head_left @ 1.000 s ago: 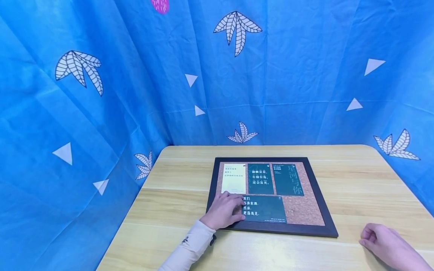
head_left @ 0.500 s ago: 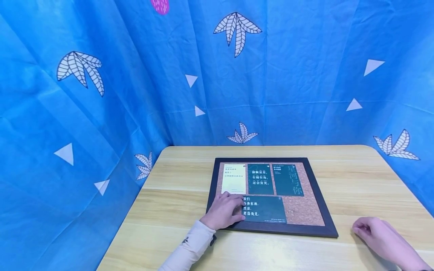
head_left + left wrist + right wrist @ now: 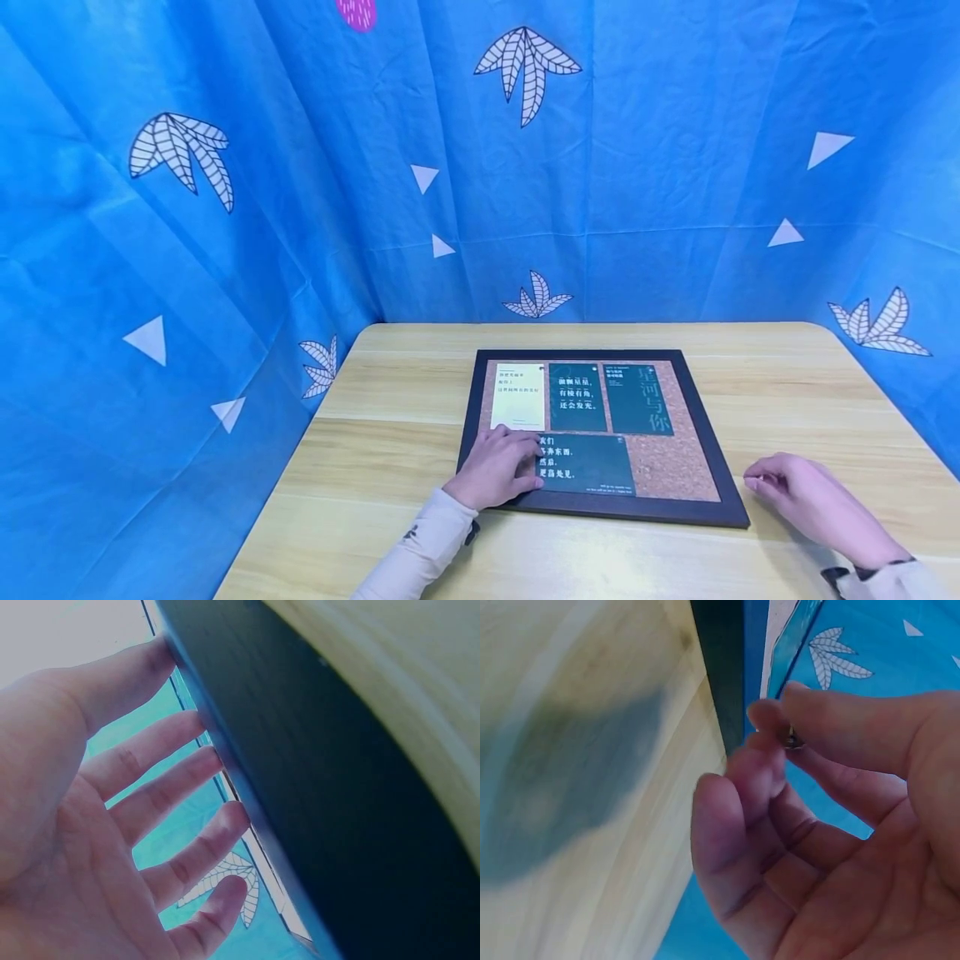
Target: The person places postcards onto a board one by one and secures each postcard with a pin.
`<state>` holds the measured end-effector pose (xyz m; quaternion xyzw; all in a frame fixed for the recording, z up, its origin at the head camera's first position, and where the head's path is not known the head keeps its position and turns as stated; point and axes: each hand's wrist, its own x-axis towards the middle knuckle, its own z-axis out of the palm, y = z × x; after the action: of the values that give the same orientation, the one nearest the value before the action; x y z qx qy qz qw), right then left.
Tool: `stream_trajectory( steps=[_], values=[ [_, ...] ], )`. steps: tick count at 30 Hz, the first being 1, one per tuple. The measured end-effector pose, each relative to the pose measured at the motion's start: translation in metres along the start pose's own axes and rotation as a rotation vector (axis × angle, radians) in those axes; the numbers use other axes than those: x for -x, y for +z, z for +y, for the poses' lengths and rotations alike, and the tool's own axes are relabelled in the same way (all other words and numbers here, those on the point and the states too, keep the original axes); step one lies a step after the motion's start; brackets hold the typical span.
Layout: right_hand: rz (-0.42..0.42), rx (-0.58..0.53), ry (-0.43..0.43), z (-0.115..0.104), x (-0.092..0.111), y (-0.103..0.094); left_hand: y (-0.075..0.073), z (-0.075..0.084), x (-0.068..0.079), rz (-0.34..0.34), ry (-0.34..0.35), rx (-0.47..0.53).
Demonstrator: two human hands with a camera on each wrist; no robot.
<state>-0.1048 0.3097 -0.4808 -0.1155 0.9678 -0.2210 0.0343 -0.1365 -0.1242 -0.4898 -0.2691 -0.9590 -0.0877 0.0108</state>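
A dark-framed cork board (image 3: 678, 471) lies flat on the table, with several cards on it. My left hand (image 3: 495, 467) rests on the left end of the lower green card (image 3: 600, 467), fingertips spread and touching it. In the left wrist view the fingers (image 3: 176, 787) are apart and loosely bent. Just right of the board is my right hand (image 3: 806, 500), above the table. Its thumb and forefinger pinch a small shiny metal thumbtack (image 3: 792, 739), mostly hidden by the fingertips.
Above the lower card lie a pale yellow card (image 3: 519, 400), a green card (image 3: 576, 417) and another green card (image 3: 630, 408), with small tacks at upper corners. Cork shows at the board's lower right. A blue patterned curtain (image 3: 660, 183) hangs behind the wooden table (image 3: 360, 467).
My right hand has moved left and a little farther from me, from the table's right side to near the board's right edge. The left hand has stayed on the lower card.
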Motion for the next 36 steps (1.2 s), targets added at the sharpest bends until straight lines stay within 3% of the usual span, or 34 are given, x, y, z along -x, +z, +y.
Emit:
stream_trajectory(
  steps=[8,23,31,36],
  values=[
    [-0.005,-0.055,-0.052,-0.011,-0.012,-0.003,-0.001,0.000,0.000,-0.002,-0.004,0.001],
    [-0.057,-0.173,-0.032,-0.033,-0.042,-0.003,0.000,0.001,-0.001,-0.005,0.002,-0.001],
    [-0.057,-0.221,-0.139,-0.040,-0.055,0.003,0.000,0.000,0.000,-0.001,0.003,-0.001],
    [-0.101,-0.271,-0.136,-0.047,-0.062,0.004,0.001,0.000,0.000,-0.003,-0.001,-0.001]
  ],
)
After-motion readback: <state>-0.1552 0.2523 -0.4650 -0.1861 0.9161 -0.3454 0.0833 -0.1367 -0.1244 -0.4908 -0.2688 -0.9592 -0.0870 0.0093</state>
